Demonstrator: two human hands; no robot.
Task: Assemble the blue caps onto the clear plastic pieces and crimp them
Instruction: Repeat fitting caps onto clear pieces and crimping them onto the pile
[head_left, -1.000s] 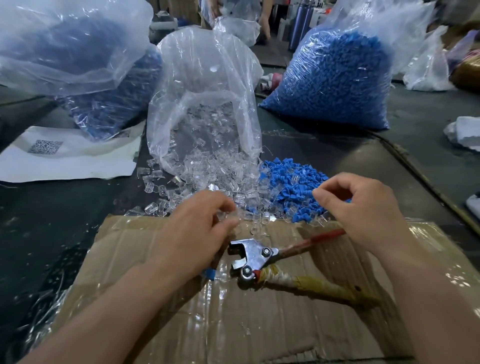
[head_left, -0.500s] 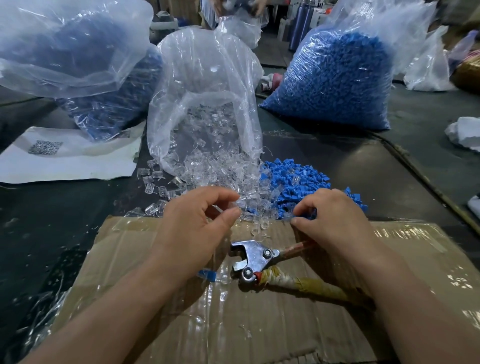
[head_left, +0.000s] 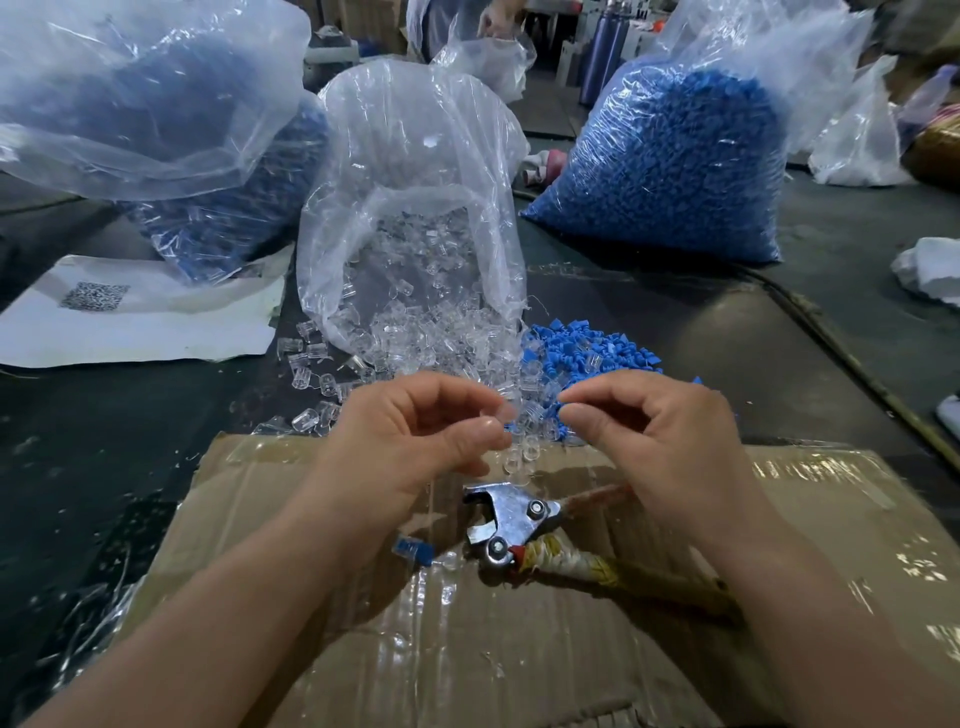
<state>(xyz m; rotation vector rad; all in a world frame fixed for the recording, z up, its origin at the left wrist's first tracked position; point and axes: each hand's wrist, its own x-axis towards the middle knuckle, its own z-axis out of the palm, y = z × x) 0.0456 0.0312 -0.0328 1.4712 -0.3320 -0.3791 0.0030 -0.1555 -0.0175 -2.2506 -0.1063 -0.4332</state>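
My left hand pinches a clear plastic piece between thumb and forefinger, above the cardboard's far edge. My right hand is just right of it, thumb and forefinger pinched together on a blue cap that is mostly hidden by the fingertips. A small gap separates the two hands' fingertips. Behind them lie a loose pile of clear pieces and a pile of blue caps. Metal crimping pliers with wrapped handles lie on the cardboard below my hands, untouched.
A blue-capped piece lies left of the pliers. An open bag of clear pieces stands behind the piles, a full bag of blue caps at back right, another bag at back left. White paper lies left.
My right hand has left the blue cap pile, risen and moved left towards my left hand. My left hand has lifted the clear piece slightly to meet it.
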